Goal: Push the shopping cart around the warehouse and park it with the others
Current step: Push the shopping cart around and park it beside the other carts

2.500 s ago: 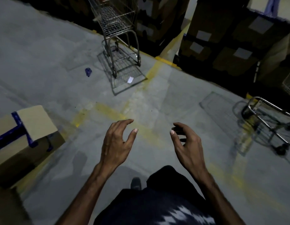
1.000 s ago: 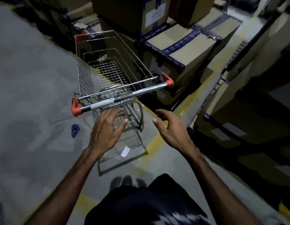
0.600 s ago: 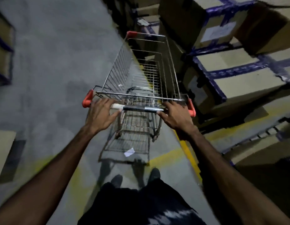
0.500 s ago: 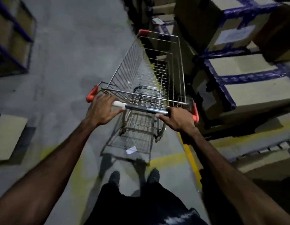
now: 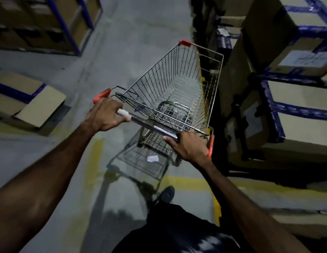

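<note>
Head view, nearest first: the person's dark clothing and one shoe (image 5: 167, 194) stand over yellow floor lines (image 5: 186, 182), with both bare arms reaching forward. The left hand (image 5: 104, 115) is clenched around the near-left end of the handlebar (image 5: 151, 126), just inside the orange end cap (image 5: 101, 94); the right hand (image 5: 190, 148) grips the bar's other end, beside the second orange cap. The shopping cart (image 5: 177, 88) stands directly ahead of the person in an aisle, its wire basket holding nothing, its nose angled slightly right and close to the stacked cardboard boxes (image 5: 296, 106) bound in blue tape. A small white scrap of paper (image 5: 152, 158) lies on the concrete under the cart's lower rack. To the left, an opened box (image 5: 31, 105) sits on the floor, and farther off blue shelving (image 5: 67, 24) holds more cartons. By my reckoning the task is barely begun: the cart is in hand, but the round of the warehouse and the parking remain, and no other carts show here. White labels on the boxes (image 5: 305, 59) carry print too blurred to read; no brand is legible.
</note>
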